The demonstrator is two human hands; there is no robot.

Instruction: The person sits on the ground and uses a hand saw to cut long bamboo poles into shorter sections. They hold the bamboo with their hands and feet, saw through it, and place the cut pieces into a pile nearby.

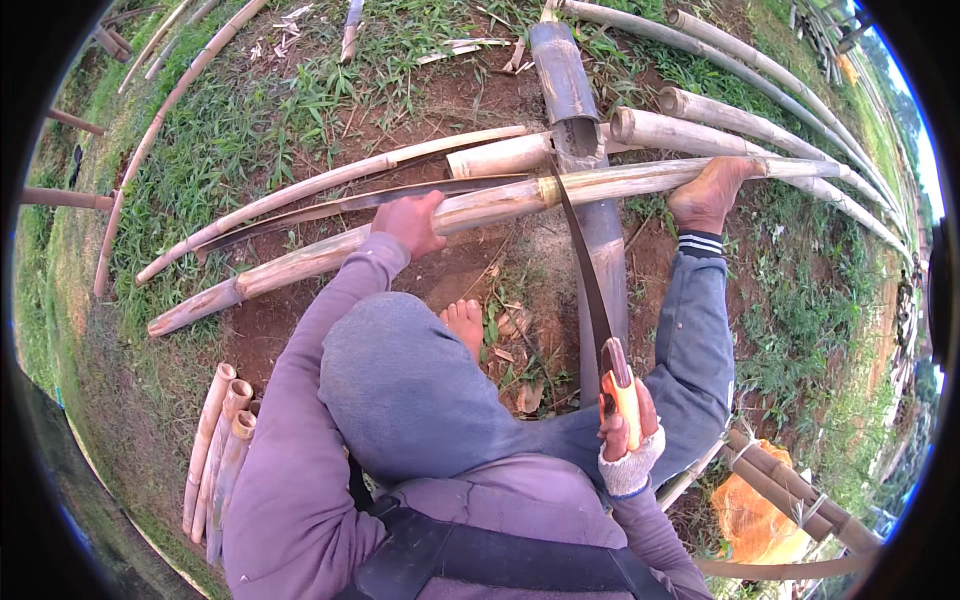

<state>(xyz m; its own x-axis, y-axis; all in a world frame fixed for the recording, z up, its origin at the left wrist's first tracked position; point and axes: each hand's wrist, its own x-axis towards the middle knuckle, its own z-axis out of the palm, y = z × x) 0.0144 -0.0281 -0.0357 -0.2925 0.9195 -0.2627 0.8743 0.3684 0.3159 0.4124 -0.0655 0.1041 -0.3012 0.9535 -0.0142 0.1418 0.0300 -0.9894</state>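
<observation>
A long bamboo pole [490, 208] lies slantwise in front of me, across a thicker greyish bamboo [602, 240] that runs away from me. My left hand [408, 225], bare, grips the pole left of the crossing. My right hand [630, 440], in a white knitted fingerless glove, is closed around the handle of a hand saw [588, 270]. The saw's long dark blade points away from me, and its far part meets the pole near a joint, close to the crossing. My bare right foot [708, 192] presses on the pole farther right.
Several bamboo poles [740, 122] lie at the right. A split bamboo length [330, 183] lies beyond my left hand. Short cut pieces [222, 450] stand at the lower left. An orange sack [760, 510] sits by tied bamboo at the lower right. Grass and bare soil surround everything.
</observation>
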